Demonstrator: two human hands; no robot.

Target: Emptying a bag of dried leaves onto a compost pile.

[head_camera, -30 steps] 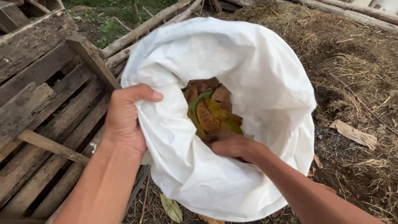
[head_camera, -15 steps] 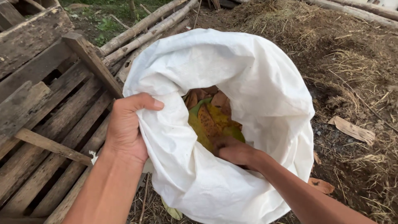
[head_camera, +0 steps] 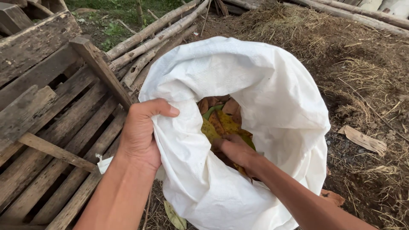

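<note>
A large white woven sack (head_camera: 272,93) stands open in front of me, its mouth rolled wide. Inside lie brown, yellow and green dead leaves (head_camera: 223,121). My left hand (head_camera: 142,130) grips the sack's left rim, thumb over the edge. My right hand (head_camera: 234,149) reaches down inside the sack, with its fingers closed on the leaves; the fingertips are partly hidden among them.
A weathered wooden slat structure (head_camera: 47,127) fills the left side. Several thin logs (head_camera: 157,34) lie behind the sack. Dry straw and dark soil (head_camera: 362,64) cover the ground at right, with a pale wood scrap (head_camera: 362,139) and loose leaves (head_camera: 174,215) near the sack's base.
The view has shifted slightly, so the sack sits lower in frame. My right hand has pushed a little deeper into the leaves. My left hand keeps its grip on the rim.
</note>
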